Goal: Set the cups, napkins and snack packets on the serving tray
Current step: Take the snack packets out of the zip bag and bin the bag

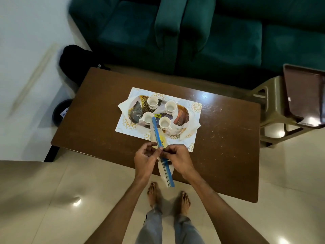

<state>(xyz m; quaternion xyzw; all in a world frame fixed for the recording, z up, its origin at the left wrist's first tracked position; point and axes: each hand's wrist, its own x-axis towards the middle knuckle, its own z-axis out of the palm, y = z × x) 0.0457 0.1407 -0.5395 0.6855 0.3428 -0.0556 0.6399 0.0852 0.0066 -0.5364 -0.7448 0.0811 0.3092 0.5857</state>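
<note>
Both hands are up over the near edge of the worktop (219, 138), and between them I've got a long blue-striped snack packet strip (162, 155), held edge-on so it runs from just over the near rim of the serving tray (182, 113) back toward me, past the worktop edge. The left hand (146, 157) is pinching the strip at its middle with fingertips, the rest of the fingers curled loosely; the right hand (177, 157) is closed on the same spot from the other side, thumb and forefinger tight together. That two-sided pinch reads to me like a tear or a fold at a seam, splitting the strip into pieces small enough to fit, though I can't tell which. The tray sits on a white patterned placemat (195, 110) in the middle of the worktop, and all four white cups (152, 102) are already on it, spaced in a loose square so the middle and edges stay free. Napkins (191, 129) are tucked under the tray rim at left and right, corners poking out, which keeps them flat and reachable. So cups and napkins look settled; the snacks are the open item. Next I'd need a gap between cups for the packet, low and slow so nothing tips.
</note>
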